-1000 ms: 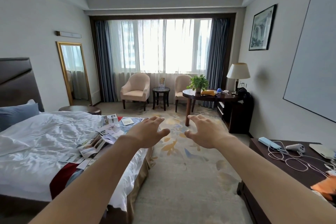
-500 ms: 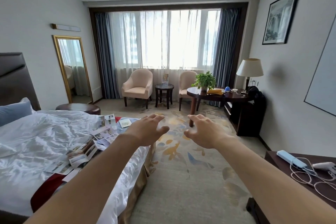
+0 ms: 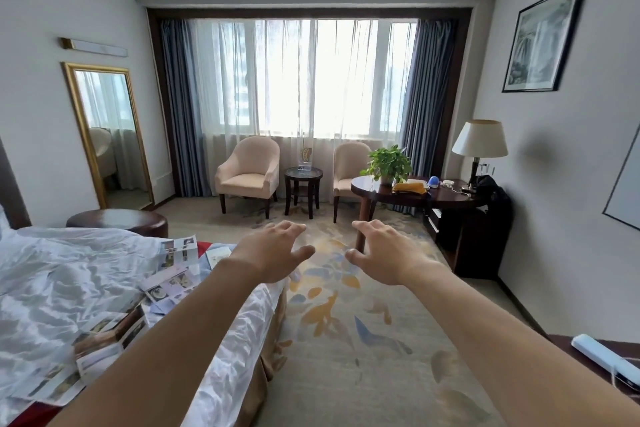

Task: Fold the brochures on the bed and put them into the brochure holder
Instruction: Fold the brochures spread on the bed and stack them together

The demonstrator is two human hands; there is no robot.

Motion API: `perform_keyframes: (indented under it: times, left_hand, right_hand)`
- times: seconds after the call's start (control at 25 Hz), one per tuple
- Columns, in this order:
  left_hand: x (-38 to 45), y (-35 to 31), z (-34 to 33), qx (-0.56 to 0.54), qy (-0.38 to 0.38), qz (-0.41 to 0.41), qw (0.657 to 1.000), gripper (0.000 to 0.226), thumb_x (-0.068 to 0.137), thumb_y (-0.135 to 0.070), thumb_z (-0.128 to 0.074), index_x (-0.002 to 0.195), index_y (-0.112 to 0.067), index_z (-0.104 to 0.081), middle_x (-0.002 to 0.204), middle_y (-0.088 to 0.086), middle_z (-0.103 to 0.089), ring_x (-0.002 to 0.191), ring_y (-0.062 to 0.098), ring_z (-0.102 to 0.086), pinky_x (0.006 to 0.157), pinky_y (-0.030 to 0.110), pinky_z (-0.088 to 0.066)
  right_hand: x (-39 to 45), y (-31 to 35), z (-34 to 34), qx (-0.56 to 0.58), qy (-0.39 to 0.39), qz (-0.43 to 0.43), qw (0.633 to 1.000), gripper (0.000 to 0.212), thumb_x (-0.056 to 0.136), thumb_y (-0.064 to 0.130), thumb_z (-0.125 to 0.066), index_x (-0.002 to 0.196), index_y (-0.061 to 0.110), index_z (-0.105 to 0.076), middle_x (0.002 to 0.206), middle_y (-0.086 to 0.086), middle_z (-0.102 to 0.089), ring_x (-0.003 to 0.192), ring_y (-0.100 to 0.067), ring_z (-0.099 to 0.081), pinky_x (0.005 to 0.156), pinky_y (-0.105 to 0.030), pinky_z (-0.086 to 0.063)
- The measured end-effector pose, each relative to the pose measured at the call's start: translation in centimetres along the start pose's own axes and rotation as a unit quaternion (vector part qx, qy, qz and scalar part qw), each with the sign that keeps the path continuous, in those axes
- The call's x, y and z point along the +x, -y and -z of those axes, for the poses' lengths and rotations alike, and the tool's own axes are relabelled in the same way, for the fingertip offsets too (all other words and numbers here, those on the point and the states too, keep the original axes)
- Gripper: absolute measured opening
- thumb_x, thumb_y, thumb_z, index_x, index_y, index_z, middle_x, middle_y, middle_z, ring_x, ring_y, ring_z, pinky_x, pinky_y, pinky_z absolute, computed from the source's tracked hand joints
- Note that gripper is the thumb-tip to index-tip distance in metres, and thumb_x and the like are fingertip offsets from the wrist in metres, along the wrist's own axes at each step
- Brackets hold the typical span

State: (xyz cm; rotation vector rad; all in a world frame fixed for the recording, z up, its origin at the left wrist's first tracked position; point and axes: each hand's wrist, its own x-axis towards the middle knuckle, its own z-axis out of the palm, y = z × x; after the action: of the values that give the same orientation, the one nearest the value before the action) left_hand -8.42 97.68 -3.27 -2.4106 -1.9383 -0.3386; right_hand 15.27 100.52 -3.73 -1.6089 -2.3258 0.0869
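Several unfolded brochures (image 3: 173, 281) with photos lie scattered along the right side of the bed (image 3: 69, 288), on white crumpled sheets. My left hand (image 3: 273, 253) is stretched forward above the bed's right edge, fingers spread and relaxed, holding nothing. My right hand (image 3: 384, 253) is held out beside it above the carpet, also relaxed and empty. A clear brochure holder (image 3: 305, 158) with something in it stands on the small round side table (image 3: 303, 174) by the window, far ahead of both hands.
Two beige armchairs (image 3: 249, 173) flank the side table. A dark desk (image 3: 415, 194) with a plant, lamp and small items is at the right. A round ottoman (image 3: 117, 220) sits beyond the bed. A dark cabinet with a white power strip (image 3: 602, 359) is at the lower right.
The view has moved forward and turned a little right; the bed slid left and down, the window and chairs look nearer. Both hands keep the same outstretched pose.
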Motion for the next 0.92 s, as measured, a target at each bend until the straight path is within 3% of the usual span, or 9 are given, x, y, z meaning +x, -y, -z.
perform_keyframes:
  times: [0.44, 0.92]
  left_hand:
    - [21.6, 7.2, -4.8, -0.026, 0.014, -0.001, 1.000, 0.067, 0.097, -0.064, -0.035, 0.155, -0.032, -0.024, 0.160, -0.009, -0.029, 0.144, 0.016, -0.030, 0.112, 0.043, -0.035]
    - [42.2, 15.0, -8.3, -0.020, 0.023, 0.042, 0.999, 0.066, 0.097, -0.063, -0.036, 0.154, -0.032, -0.026, 0.158, -0.009, -0.032, 0.143, 0.016, -0.032, 0.110, 0.046, -0.037]
  right_hand:
    - [20.7, -7.1, -4.5, -0.008, 0.005, 0.002, 1.000, 0.070, 0.092, 0.061, -0.048, 0.153, 0.030, -0.028, 0.152, 0.002, -0.040, 0.135, -0.023, -0.043, 0.099, -0.042, -0.041]
    - [44.1, -13.4, -8.6, -0.011, 0.031, 0.034, 0.999, 0.072, 0.092, 0.060, -0.049, 0.154, 0.030, -0.026, 0.154, 0.003, -0.037, 0.137, -0.022, -0.041, 0.103, -0.043, -0.040]
